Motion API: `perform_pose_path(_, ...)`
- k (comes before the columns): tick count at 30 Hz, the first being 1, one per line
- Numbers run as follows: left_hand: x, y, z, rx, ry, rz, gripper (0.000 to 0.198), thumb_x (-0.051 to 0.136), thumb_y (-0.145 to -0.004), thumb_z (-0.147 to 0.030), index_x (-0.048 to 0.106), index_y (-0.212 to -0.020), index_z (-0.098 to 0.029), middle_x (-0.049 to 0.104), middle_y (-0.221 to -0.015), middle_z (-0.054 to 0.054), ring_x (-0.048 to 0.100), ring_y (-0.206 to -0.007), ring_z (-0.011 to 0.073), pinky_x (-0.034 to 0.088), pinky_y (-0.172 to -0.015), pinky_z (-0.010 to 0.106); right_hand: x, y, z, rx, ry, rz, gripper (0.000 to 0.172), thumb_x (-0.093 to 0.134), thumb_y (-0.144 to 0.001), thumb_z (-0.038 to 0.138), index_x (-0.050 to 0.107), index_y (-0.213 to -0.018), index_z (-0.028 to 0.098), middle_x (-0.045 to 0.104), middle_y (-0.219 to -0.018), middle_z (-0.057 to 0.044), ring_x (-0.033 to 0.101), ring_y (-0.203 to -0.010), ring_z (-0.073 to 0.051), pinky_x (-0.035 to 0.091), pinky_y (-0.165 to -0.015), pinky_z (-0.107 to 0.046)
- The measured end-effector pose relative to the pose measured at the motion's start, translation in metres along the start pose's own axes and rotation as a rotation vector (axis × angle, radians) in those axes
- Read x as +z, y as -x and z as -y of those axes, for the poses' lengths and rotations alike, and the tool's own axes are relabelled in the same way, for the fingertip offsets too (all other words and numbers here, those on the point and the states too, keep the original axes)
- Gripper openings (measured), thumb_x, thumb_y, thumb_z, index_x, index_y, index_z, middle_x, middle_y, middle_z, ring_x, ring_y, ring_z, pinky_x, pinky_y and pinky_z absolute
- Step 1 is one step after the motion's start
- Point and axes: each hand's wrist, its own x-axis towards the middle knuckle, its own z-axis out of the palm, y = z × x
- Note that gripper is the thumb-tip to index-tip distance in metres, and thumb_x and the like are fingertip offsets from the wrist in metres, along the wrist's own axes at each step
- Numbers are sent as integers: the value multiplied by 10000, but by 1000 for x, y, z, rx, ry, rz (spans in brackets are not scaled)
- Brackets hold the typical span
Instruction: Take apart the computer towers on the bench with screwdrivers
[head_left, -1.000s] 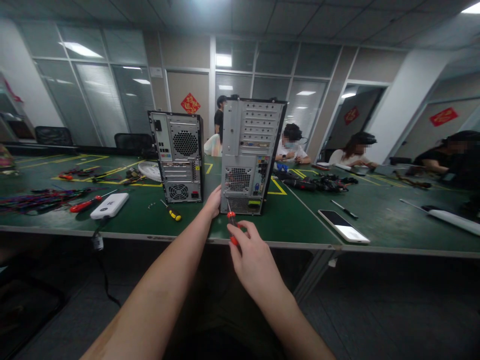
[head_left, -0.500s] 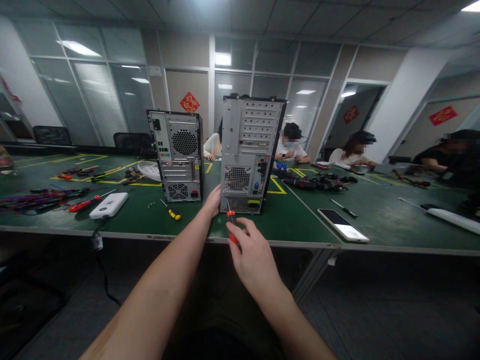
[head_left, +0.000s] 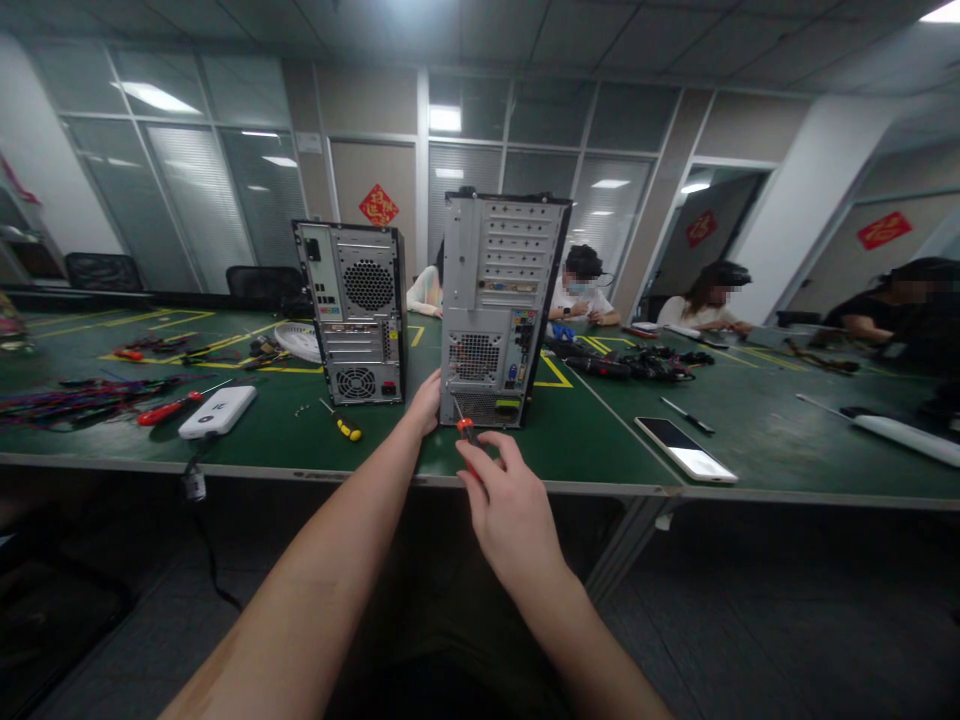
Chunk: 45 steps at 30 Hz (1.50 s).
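A large grey computer tower [head_left: 469,260] stands upright on the green table, its rear panel facing me. My right hand [head_left: 510,490] is closed round the handle of a red and black screwdriver [head_left: 466,428]. The screwdriver's thin shaft points up and away, its tip at the lower left of the rear panel, by the power supply grille. Whether the tip sits in a screw is too small to tell. My left hand [head_left: 426,405] rests against the tower's lower left side, its fingers mostly hidden. A second, smaller computer tower [head_left: 364,345] stands to the left.
A yellow and black screwdriver [head_left: 347,428], small screws [head_left: 301,410], a white power bank [head_left: 219,411] and a red screwdriver [head_left: 171,408] lie left. A phone [head_left: 684,450], a pen-like tool [head_left: 688,416] and black cables [head_left: 637,360] lie right. Several people sit across the table.
The screwdriver's handle has tilted slightly to the right, and my right hand has shifted and turned a little with it. My left hand and both towers have kept their places.
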Motion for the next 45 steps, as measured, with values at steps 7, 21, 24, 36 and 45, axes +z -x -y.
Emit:
perform_pose_path(7, 0, 0, -1, 1, -10, -14, 359, 785, -787, -283, 792, -1133, -186, 818, -914, 53, 770, -831, 207, 605, -789, 302, 0, 3, 1, 36, -96, 61, 378, 629, -992, 121, 675, -1363, 177, 678, -1339, -140, 728, -1080, -268, 627, -942, -416)
perform_pose_path(21, -2, -1, 1, 5, -14, -15, 401, 825, -767, -336, 786, -1135, -183, 815, -925, 54, 776, -861, 215, 601, -832, 314, 3, 2, 0, -3, -43, 40, 361, 642, -970, 104, 708, -1308, 212, 679, -1320, -121, 705, -1076, -257, 603, -952, -405)
perform_pose_path(24, -1, 0, 0, 1, -10, -5, 377, 806, -787, -315, 785, -1141, -186, 817, -923, 56, 777, -860, 216, 608, -826, 319, 5, 0, 1, 108, -79, 18, 302, 755, -956, 237, 701, -1245, 168, 737, -1074, -93, 726, -915, -244, 610, -833, -366)
perform_pose_path(36, -1, 1, 0, 1, -13, 7, 373, 801, -790, -315, 780, -1140, -188, 818, -918, 56, 781, -835, 219, 614, -804, 323, 2, 2, 0, -19, 17, 35, 347, 572, -982, 81, 711, -1276, 202, 674, -1304, -135, 700, -1069, -260, 600, -920, -402)
perform_pose_path(45, -1, 1, 0, -1, -1, -1, 368, 817, -785, -327, 784, -1126, -192, 815, -925, 54, 779, -842, 218, 611, -812, 323, 3, 0, 1, 53, -8, -19, 323, 662, -980, 167, 697, -1299, 204, 692, -1270, -130, 736, -918, -233, 625, -838, -389)
